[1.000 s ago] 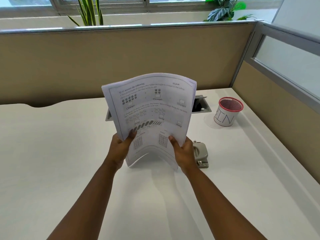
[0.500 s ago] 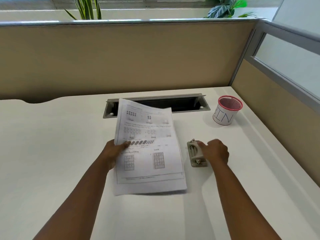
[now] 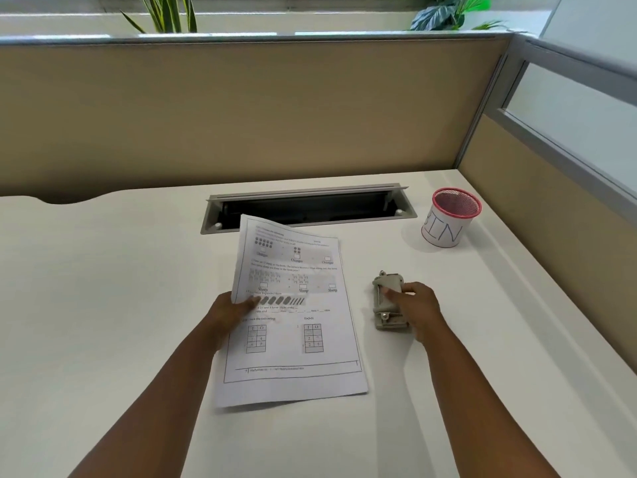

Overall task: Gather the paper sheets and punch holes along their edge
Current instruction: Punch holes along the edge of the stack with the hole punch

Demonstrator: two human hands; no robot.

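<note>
paper stack laid down, punch taken in hand

since a second ago the paper sheets have been lowered from an upright hold in both hands to a nearly flat position over the desk, and the right hand has been moved off them to the hole punch; over the last half second little has been changed.

the white desk is bounded at the back and on the right by tan partition panels, with green plants seen beyond the rear panel. an open cable tray is set into the desk at the back, and its near edge is overlapped by the far left corner of the sheets.

the sheets, printed with a worksheet, are held at their left edge by the left hand, the thumb laid on top of the page and the other fingers hidden beneath. the far end is lifted slightly; whether the near end touches the desk cannot be told.

a white mesh cup with a pink rim, lettered "bin", is placed near the right rear corner, well apart from the sheets.

the grey hole punch is stood on the desk just right of the sheets, apart from them. it is gripped by the right hand, the thumb pressed on its top and the fingers curled round its right side.
</note>
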